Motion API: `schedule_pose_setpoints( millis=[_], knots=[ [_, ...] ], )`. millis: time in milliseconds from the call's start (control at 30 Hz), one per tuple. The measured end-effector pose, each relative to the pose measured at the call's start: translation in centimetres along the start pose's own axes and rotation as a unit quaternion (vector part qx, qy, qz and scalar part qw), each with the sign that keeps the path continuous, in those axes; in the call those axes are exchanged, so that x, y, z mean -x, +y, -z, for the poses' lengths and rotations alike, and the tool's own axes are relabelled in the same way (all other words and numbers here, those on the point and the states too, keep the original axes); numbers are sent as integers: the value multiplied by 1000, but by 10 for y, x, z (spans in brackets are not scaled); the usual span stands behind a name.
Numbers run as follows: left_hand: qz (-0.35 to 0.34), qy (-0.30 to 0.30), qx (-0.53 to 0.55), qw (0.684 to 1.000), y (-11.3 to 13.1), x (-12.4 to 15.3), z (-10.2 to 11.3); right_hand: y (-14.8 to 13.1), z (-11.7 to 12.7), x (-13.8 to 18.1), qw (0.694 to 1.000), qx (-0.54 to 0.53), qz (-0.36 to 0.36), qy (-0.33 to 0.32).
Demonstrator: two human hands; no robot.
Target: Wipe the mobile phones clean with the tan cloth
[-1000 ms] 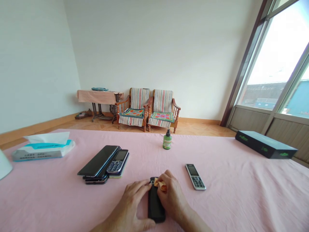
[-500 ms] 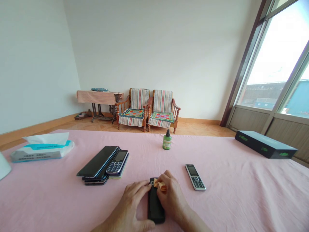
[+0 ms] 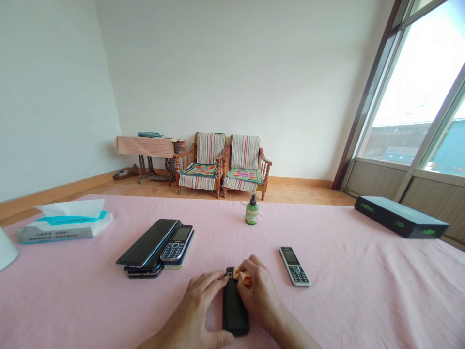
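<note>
A black mobile phone lies back up on the pink cloth, its small square camera window near the far end. My left hand steadies it, fingertips at the far left edge and thumb at the near end. In the pinched fingers of my right hand is a small orange cloth, pressed against the phone's upper right edge. To the right lies a silver keypad phone, face up. At the left is a stack of phones, with a large dark smartphone and a dark keypad phone on top.
A green spray bottle stands beyond my hands. The tissue pack lies at the far left, near a white rounded object cut off by the frame. A black box sits at the far right of the pink tablecloth.
My right hand and the orange cloth have shifted very slightly right along the phone's upper edge. The left hand and the phone have stayed in place.
</note>
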State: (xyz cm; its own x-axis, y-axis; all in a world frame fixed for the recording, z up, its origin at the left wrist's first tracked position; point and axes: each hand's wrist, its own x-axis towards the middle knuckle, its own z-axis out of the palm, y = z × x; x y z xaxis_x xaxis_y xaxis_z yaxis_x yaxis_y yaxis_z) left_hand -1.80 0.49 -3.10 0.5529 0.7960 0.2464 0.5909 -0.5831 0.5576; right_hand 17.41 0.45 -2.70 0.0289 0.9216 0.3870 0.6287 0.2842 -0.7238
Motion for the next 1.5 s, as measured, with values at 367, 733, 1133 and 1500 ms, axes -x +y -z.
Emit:
schedule_pose_setpoints(
  millis=[367,733,1133,1500],
  knots=[
    [-2,-9,10,1000,5,-1,4,2,-3,-1,1000,-4,1,5],
    [25,-31,2,999,12,-3,8,1,-1,-1,1000,-1,5,-14],
    [0,-17,6,1000,18,-4,12,-14,8,10,997,32,27,-57],
    [32,-11,49,998,21,-3,10,-14,12,-6,990,67,74,-99]
  ],
)
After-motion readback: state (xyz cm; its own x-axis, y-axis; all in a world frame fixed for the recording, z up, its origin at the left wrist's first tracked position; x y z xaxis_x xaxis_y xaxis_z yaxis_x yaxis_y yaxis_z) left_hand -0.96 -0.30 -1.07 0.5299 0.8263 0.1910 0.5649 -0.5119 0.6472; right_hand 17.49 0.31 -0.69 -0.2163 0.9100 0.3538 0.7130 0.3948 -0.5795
